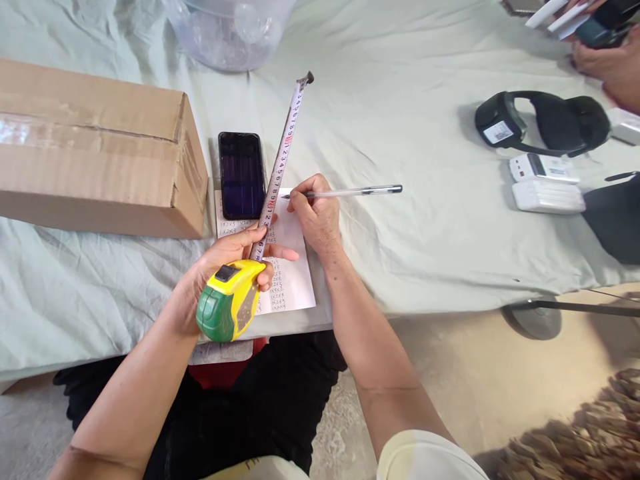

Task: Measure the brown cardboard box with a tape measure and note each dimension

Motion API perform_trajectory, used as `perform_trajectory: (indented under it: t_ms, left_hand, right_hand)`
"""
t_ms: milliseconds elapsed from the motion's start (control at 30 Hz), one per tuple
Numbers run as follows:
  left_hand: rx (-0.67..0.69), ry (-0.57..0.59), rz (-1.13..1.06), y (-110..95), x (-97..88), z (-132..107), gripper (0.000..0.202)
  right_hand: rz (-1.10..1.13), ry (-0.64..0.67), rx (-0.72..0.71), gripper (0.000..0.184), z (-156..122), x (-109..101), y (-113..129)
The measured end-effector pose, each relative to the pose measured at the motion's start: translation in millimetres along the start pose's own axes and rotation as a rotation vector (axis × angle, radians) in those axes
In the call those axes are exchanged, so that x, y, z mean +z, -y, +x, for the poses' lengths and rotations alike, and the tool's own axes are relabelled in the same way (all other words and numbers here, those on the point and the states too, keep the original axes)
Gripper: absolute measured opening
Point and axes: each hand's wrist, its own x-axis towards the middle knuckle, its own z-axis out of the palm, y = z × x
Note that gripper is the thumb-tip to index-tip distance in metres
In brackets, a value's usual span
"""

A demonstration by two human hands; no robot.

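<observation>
Yellow tape measure [230,303] points away; pen [350,192] crosswise.

- Green-and-yellow tape measure [227,303] gripped in the left hand [200,283] at the surface's near edge, its white blade [283,153] out stiff and slanting away.
- Clear pen [350,192] with a dark end, near level in the right hand [315,217], tip on the paper [295,283] beside the blade.
- Paper lies flat, covered in handwritten rows.
</observation>
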Motion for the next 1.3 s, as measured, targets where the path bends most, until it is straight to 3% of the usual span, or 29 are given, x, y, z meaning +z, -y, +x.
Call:
perform_trajectory:
  t_ms: [1300]
  left_hand:
    - [0.017, 0.012, -0.003, 1.8, -2.2, -0.3, 0.035]
  right_hand:
    - [-0.079, -0.024, -0.005, 0.011, -1.6, 2.9, -1.5]
